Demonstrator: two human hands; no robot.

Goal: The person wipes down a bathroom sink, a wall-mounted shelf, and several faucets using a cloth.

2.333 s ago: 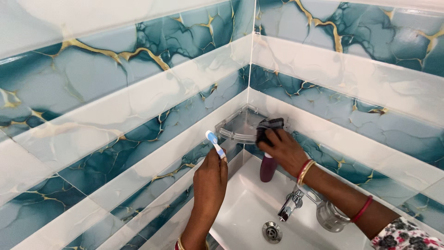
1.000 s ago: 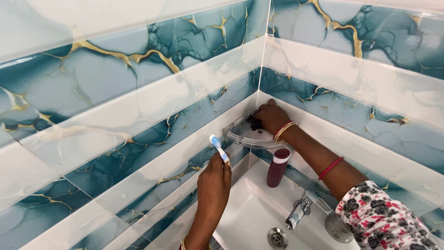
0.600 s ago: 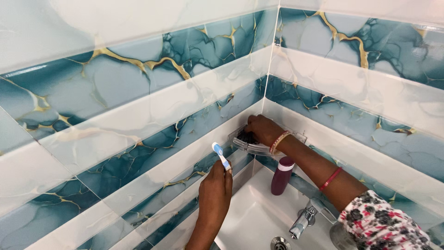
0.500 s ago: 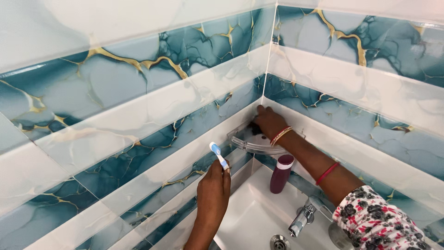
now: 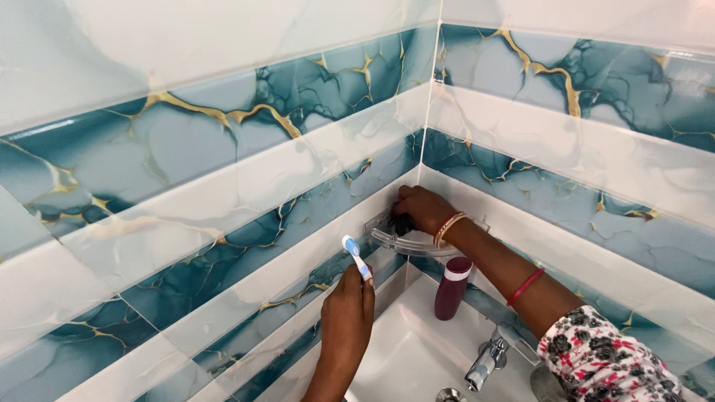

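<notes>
Slid leftward on corner shelf (image 5: 417,245): right hand (image 5: 421,209) clenching dark scrubber (image 5: 403,223); left hand (image 5: 348,316) gripping toothbrush (image 5: 356,257), head up-left.

We are in a home bathroom, in a corner where two walls (image 5: 223,171) meet, both tiled in glossy bands of white and teal marble veined with gold. Below the corner sits a white washbasin (image 5: 406,357) with a chrome tap (image 5: 485,362) at its right edge, and a clear plastic corner shelf (image 5: 406,242) is fixed to the tiles just above it. A maroon toiletry bottle (image 5: 452,289) at the basin's far edge and a blue-and-white toothbrush (image 5: 356,257) add to that reading.
</notes>
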